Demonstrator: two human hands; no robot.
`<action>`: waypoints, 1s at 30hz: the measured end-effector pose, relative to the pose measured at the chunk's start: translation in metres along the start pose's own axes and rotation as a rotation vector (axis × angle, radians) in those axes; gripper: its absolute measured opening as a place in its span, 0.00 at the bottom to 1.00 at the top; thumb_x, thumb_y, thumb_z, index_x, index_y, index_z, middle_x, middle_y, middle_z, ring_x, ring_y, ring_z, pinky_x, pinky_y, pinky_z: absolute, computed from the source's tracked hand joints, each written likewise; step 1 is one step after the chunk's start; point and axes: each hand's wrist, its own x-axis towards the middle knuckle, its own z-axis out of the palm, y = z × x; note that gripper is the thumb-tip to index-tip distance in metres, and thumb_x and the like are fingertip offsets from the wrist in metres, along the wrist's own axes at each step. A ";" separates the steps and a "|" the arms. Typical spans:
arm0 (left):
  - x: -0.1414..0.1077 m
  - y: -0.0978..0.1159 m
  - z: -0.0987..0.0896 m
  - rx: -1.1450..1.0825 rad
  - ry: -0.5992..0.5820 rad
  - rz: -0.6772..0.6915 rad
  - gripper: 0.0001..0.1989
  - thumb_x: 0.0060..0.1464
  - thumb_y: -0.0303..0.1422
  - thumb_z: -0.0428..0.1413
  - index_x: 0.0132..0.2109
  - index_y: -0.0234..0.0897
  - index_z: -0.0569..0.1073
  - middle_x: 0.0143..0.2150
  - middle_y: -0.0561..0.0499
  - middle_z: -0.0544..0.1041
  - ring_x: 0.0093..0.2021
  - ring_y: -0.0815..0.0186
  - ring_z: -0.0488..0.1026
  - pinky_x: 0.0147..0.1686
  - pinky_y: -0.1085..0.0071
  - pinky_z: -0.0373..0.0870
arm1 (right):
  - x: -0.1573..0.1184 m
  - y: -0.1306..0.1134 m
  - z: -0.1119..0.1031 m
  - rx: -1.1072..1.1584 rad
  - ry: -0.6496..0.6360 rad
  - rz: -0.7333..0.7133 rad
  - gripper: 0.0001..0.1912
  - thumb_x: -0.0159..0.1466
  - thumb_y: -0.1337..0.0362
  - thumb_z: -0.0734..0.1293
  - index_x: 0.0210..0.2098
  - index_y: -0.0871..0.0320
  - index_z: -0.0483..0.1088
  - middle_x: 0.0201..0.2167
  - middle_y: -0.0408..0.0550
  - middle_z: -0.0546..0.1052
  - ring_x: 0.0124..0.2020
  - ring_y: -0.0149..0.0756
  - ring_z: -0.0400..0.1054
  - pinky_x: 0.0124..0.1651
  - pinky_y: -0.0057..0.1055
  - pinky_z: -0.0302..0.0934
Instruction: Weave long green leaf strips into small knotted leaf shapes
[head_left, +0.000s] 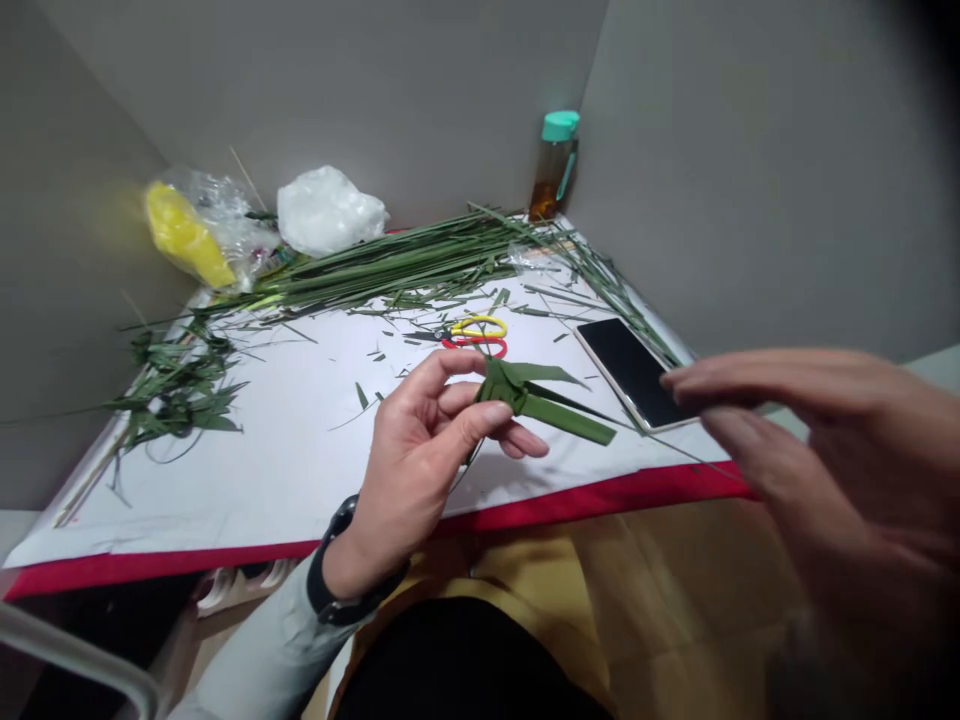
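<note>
Head | left grip (pixel 491 388) pinches folded leaf (pixel 566 418) (palm inward) | right grip (pixel 688 397) ajar, hold unclear

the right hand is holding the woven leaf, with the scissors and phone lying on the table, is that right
Not quite: the head view shows the left hand holding the woven leaf, while the right hand is off to the right. The scissors and phone do lie on the table.

Plain grey walls (pixel 375 90), tan floor (pixel 675 590)
</note>
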 end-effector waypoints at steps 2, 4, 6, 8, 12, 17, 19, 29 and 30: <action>-0.002 0.000 0.003 -0.005 0.015 0.018 0.09 0.65 0.28 0.61 0.48 0.42 0.69 0.32 0.56 0.85 0.34 0.68 0.84 0.43 0.73 0.77 | -0.005 -0.010 0.005 0.009 0.037 -0.052 0.09 0.67 0.65 0.69 0.45 0.45 0.77 0.43 0.44 0.82 0.42 0.44 0.76 0.48 0.41 0.67; -0.004 0.001 0.005 -0.014 0.021 0.026 0.08 0.65 0.28 0.61 0.48 0.42 0.69 0.33 0.56 0.85 0.34 0.68 0.85 0.44 0.73 0.78 | -0.004 -0.025 0.014 0.022 -0.015 -0.098 0.09 0.69 0.68 0.67 0.45 0.49 0.76 0.43 0.44 0.81 0.44 0.40 0.74 0.47 0.38 0.66; -0.007 0.003 0.006 -0.032 0.027 0.030 0.08 0.65 0.28 0.61 0.47 0.42 0.70 0.34 0.56 0.85 0.34 0.68 0.84 0.44 0.73 0.78 | 0.001 -0.040 0.022 0.045 -0.059 -0.122 0.10 0.69 0.72 0.66 0.44 0.53 0.76 0.43 0.45 0.81 0.45 0.37 0.73 0.51 0.35 0.65; -0.009 0.006 0.004 -0.045 0.030 0.024 0.08 0.65 0.27 0.61 0.46 0.41 0.70 0.35 0.55 0.86 0.34 0.69 0.84 0.43 0.74 0.78 | 0.007 -0.050 0.028 0.049 -0.046 -0.132 0.09 0.69 0.74 0.66 0.43 0.56 0.77 0.43 0.46 0.81 0.46 0.35 0.73 0.53 0.32 0.65; -0.013 0.012 -0.005 -0.061 0.006 0.012 0.06 0.65 0.27 0.60 0.46 0.41 0.72 0.34 0.57 0.85 0.30 0.71 0.82 0.37 0.77 0.76 | 0.021 -0.049 0.033 0.047 -0.059 -0.188 0.10 0.71 0.72 0.64 0.47 0.62 0.77 0.47 0.51 0.82 0.51 0.36 0.75 0.58 0.30 0.64; -0.014 0.017 -0.016 -0.069 -0.023 -0.002 0.05 0.65 0.27 0.60 0.45 0.42 0.75 0.30 0.58 0.81 0.25 0.73 0.78 0.31 0.79 0.72 | 0.044 -0.031 0.030 0.220 -0.406 -0.174 0.10 0.72 0.64 0.65 0.49 0.58 0.76 0.47 0.44 0.83 0.43 0.35 0.77 0.47 0.29 0.68; -0.014 0.018 -0.019 -0.067 -0.030 -0.010 0.05 0.65 0.26 0.60 0.44 0.42 0.76 0.31 0.58 0.80 0.24 0.76 0.76 0.28 0.80 0.69 | 0.051 -0.026 0.029 0.314 -0.552 -0.139 0.09 0.72 0.61 0.66 0.46 0.54 0.77 0.40 0.39 0.83 0.35 0.31 0.75 0.38 0.27 0.66; -0.012 0.024 -0.033 -0.022 -0.094 -0.114 0.04 0.64 0.32 0.61 0.39 0.40 0.80 0.30 0.54 0.78 0.23 0.76 0.59 0.21 0.78 0.51 | 0.055 -0.038 0.028 0.412 -0.621 0.052 0.06 0.69 0.62 0.69 0.36 0.52 0.79 0.26 0.38 0.77 0.25 0.30 0.67 0.27 0.27 0.59; -0.012 0.025 -0.033 -0.016 -0.092 -0.121 0.04 0.64 0.32 0.62 0.39 0.40 0.80 0.29 0.54 0.78 0.23 0.76 0.58 0.21 0.77 0.51 | 0.055 -0.043 0.028 0.417 -0.597 0.076 0.07 0.68 0.62 0.69 0.34 0.52 0.78 0.25 0.39 0.77 0.25 0.31 0.68 0.26 0.28 0.59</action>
